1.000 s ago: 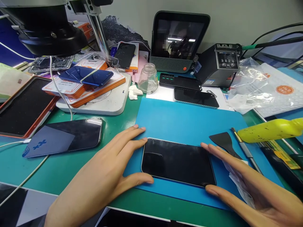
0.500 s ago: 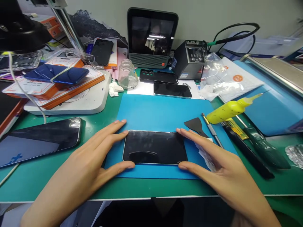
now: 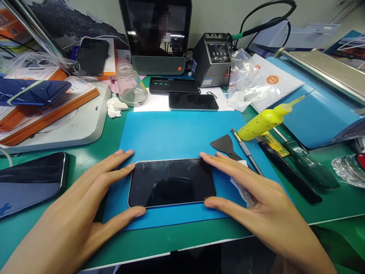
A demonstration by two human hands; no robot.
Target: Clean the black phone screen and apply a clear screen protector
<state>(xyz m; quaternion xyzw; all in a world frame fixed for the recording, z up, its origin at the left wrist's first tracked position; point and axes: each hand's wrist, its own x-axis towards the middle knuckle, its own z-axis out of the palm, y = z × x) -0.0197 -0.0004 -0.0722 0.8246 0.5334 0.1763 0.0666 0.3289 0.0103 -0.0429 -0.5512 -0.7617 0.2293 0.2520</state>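
1. Green bench (image 3: 159, 241) beneath, pale wall (image 3: 212, 15) behind; at far left, boxes (image 3: 81, 89) stacked on a white base (image 3: 94, 123), with a banded phone (image 3: 48, 91) lying on top; nearer, a side phone (image 3: 31, 184) lying on the bench.
2. Left hand (image 3: 75, 203) well open, thumb and fingers spread apart; index fingertip at the far left corner of the phone (image 3: 172, 182), thumb at its near left corner; how firm the touch, cannot tell.
3. Beyond that hand, a white wad (image 3: 115, 107) just beside a glass jar (image 3: 129, 85); then a display (image 3: 154, 42) standing upright before the wall.
4. In the middle, the phone itself, flat on a blue mat (image 3: 176, 133), glossy black face up, lengthwise between both hands; behind, a back phone (image 3: 194, 102) on a white sheet (image 3: 154, 103), with a case (image 3: 175, 86) just beyond and a dark unit (image 3: 212, 61) farther right.
5. Right hand (image 3: 258, 196) likewise well open; index fingertip at the phone's far right corner, thumb at the near right one; tissue (image 3: 242, 191) by the palm, partly hidden; whether held, cannot tell.
6. Farther right, a scraper (image 3: 224, 144) and a slim tool (image 3: 248, 154) on the mat; a yellow bottle (image 3: 261, 125) near them, nozzle up and rightward; last, a screwdriver (image 3: 312, 164) on the bench.
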